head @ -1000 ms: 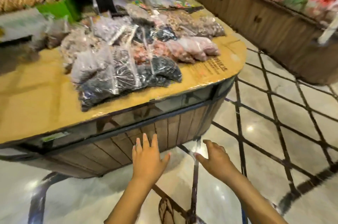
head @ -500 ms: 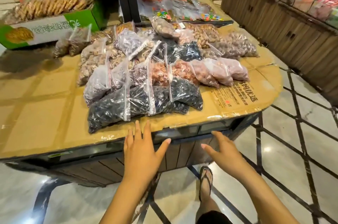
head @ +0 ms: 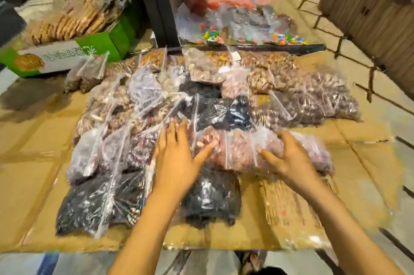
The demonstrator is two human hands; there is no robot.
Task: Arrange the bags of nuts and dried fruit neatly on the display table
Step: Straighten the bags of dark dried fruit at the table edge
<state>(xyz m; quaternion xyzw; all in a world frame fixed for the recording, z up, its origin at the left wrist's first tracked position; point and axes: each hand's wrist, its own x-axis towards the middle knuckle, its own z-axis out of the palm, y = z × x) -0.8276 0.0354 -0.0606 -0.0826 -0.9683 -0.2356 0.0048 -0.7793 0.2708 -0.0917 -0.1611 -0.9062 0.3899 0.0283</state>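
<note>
A heap of clear zip bags of nuts and dried fruit (head: 143, 95) covers the cardboard-topped display table (head: 38, 176). Dark fruit bags (head: 89, 203) lie at the near edge, pinkish nut bags (head: 237, 151) in the middle row, brown nut bags (head: 324, 99) at the far right. My left hand (head: 177, 158) hovers with spread fingers over the pile, its thumb at the left end of a pinkish nut bag. My right hand (head: 289, 155) reaches over the right end of the same row, fingers curled and apart. Neither hand visibly holds a bag. The picture is blurred.
A green and white box of biscuits (head: 67, 50) stands at the back left. A dark post (head: 156, 3) rises behind the pile, with bags of coloured sweets (head: 242, 28) beyond it. A wooden display counter (head: 367, 16) stands at the right across a tiled aisle.
I have stepped up to the table. Both hands rose from below the table edge and moved forward over the bags, now at the pinkish row.
</note>
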